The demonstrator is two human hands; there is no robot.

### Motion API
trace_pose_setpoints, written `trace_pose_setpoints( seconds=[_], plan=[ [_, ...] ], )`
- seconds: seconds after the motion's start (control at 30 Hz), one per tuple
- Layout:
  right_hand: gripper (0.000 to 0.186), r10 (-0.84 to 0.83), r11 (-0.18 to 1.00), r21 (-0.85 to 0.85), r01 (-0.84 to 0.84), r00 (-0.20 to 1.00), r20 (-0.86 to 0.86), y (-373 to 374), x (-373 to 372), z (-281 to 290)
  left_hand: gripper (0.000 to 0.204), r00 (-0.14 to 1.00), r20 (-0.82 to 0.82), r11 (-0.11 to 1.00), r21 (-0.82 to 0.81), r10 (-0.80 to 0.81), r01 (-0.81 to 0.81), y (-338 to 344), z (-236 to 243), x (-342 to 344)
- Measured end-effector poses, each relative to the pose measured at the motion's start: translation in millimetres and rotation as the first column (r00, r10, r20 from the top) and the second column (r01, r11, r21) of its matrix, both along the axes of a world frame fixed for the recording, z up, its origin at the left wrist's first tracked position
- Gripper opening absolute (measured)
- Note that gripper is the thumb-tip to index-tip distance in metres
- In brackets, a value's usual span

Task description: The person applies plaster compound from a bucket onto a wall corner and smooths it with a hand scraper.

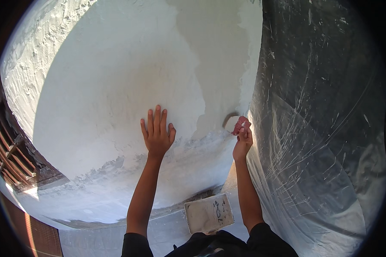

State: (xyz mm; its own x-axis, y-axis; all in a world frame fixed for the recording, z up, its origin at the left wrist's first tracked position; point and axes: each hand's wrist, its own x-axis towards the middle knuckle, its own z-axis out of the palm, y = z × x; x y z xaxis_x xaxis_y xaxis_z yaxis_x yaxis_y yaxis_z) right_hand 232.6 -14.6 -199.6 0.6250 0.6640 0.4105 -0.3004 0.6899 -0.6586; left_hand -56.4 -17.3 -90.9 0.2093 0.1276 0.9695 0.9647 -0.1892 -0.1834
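Note:
A pale, rounded wall surface [116, 85] fills the middle of the view. My left hand [157, 137] rests against it, fingers spread and nothing held. In my right hand [243, 143] is a paintbrush [241, 125] with a dark red, paint-smeared upper part. Its pale bristle end is at the wall near the right edge, where a dark shadow lies beside it. Above the brush, a darker, wet-looking grey patch [218, 64] runs up the wall. Between my forearms, low down, sits a rectangular pale container [209, 212] with whitish material in it and dark marks on one side.
Clear plastic sheeting [304, 171], spattered with white, hangs along the right side over a dark surface. At the left are a slatted reddish-brown grille [13, 158] and a sunlit rough-textured area [34, 55]. More sheeting [103, 240] covers the floor below the wall.

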Motion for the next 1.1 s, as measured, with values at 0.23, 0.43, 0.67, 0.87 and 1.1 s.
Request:
trace_pose_setpoints(
  seconds=[0.23, 0.43, 0.67, 0.87, 1.1],
  plan=[
    [0.026, 0.079, 0.990, -0.140, 0.034, 0.690, 0.719, 0.5, -52.1, -30.5, 0.045, 1.000, -0.029, 1.000, -0.007, -0.008, 0.008, -0.3, 2.3, -2.0],
    [0.026, -0.002, 0.999, -0.037, 0.006, 0.994, 0.112, -2.9, -14.3, 10.8, 0.046, 1.000, -0.002, 1.000, -0.003, -0.006, 0.006, 1.0, -1.2, -1.1],
    [0.024, 0.168, 0.986, -0.037, -0.164, 0.967, 0.193, -15.4, -22.1, 2.7, 0.046, 1.000, 0.003, 1.000, -0.012, 0.001, -0.001, 0.2, -2.2, -4.5],
    [0.027, 0.103, 0.990, -0.130, -0.048, 0.886, 0.453, 0.3, -28.7, -14.4, 0.048, 1.000, -0.004, 1.000, 0.004, 0.003, -0.003, 1.3, -1.9, -4.0],
    [0.021, -0.099, 0.995, -0.030, 0.098, 0.994, -0.037, -7.3, 12.3, 0.2, 0.047, 1.000, 0.001, 1.000, 0.002, 0.001, -0.001, 0.3, -1.1, 0.5]
  ],
)
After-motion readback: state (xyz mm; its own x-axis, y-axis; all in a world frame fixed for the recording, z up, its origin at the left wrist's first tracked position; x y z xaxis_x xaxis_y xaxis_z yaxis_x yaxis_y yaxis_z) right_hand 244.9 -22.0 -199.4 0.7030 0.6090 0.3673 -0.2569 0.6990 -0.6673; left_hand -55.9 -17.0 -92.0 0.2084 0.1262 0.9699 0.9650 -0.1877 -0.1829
